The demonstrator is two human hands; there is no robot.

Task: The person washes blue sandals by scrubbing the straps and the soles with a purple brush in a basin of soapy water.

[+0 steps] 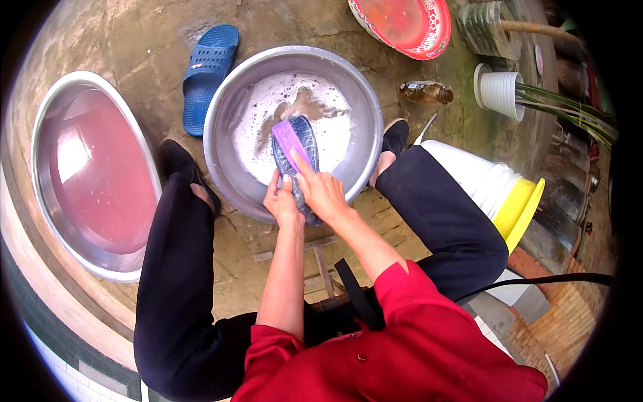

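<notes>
Between my feet stands a round metal basin [365, 127] holding foamy white water with a brownish patch. My left hand [284, 204] grips a dark blue slipper [309, 137] near its lower end, tilted over the basin with its ridged sole facing up. In my right hand [323, 194] is a purple scrubbing brush [288, 139], pressed on the sole with fingers extended along it. The brush's bristles are hidden. Another blue slipper [204, 77] lies on the wet ground just beyond the basin's left side.
At left is a large metal basin [40, 144] of pinkish water. A red-rimmed basin [439, 30] sits at the far right. Right of my basin are a brown bottle [426, 92], a white plant pot [499, 92], and a white bucket [465, 171] beside a yellow container [519, 211].
</notes>
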